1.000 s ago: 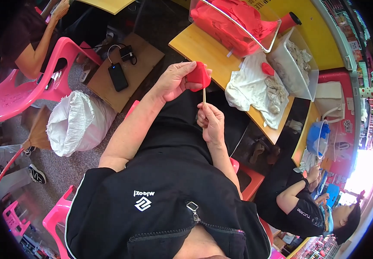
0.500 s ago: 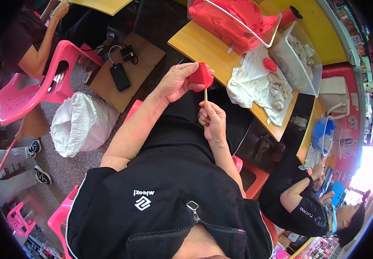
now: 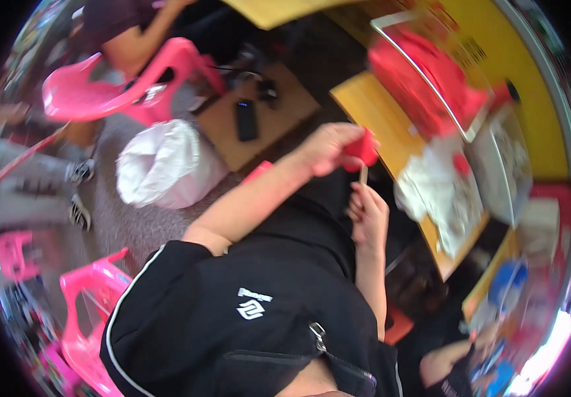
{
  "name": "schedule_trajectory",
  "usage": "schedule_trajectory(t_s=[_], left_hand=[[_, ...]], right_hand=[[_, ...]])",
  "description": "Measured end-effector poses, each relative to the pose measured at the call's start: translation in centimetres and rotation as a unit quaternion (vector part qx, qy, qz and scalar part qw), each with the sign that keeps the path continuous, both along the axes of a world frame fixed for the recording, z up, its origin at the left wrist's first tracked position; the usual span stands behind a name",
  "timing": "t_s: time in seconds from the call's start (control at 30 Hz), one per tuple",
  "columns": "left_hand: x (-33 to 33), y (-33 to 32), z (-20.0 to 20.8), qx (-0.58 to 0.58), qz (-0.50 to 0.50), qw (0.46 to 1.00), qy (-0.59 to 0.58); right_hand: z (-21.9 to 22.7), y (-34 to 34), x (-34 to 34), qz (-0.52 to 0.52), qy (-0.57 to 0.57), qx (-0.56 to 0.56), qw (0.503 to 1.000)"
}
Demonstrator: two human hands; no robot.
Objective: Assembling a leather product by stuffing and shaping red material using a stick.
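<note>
In my left hand (image 3: 328,147), fingers closed, is a small red piece (image 3: 365,149) that looks soft and folded; blur hides its exact kind. Just below, my right hand (image 3: 370,215) pinches a thin pale stick (image 3: 364,175), which looks wooden. The stick's upper end meets the lower edge of the red piece, and I cannot tell whether it goes inside. Both hands are held out over my lap, left of a wooden table (image 3: 358,99).
On the table are a clear bin of red pieces (image 3: 417,79), a white cloth (image 3: 424,188) and a clear tub (image 3: 507,165). A white sack (image 3: 160,165), a cardboard sheet with a black power bank (image 3: 246,120) and a pink chair (image 3: 100,99) stand left. Other people sit nearby.
The whole view has swung, so the surroundings sit rightward in the picture and blur. My hands keep the same grip on the red piece and the stick.
</note>
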State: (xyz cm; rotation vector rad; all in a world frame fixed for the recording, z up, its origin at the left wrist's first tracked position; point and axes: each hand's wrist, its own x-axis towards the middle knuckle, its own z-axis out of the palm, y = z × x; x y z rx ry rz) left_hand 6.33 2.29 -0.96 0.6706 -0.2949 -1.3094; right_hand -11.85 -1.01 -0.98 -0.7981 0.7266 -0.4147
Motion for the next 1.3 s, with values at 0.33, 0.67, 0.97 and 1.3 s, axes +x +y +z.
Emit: schedule_trajectory(t_s=[0.33,0.67,0.97,1.3], left_hand=[[1.9,1.5,2.0,0.025,0.002,0.997,-0.066],[-0.2,-0.8,3.4,0.02,-0.027,0.999,-0.006],[0.5,-0.3,3.3,0.028,0.008,0.999,-0.012],[0.6,0.0,4.6,0.054,-0.091,0.976,-0.192]], right_hand=[[0.4,-1.3,1.1,0.087,0.016,-0.093,0.992],[-1.1,-1.7,0.0,0.001,-0.09,0.009,0.996],[-0.3,-2.9,-0.3,0.042,-0.053,0.0,0.998],[2.5,-3.1,-2.3,0.127,0.104,-0.128,0.978]])
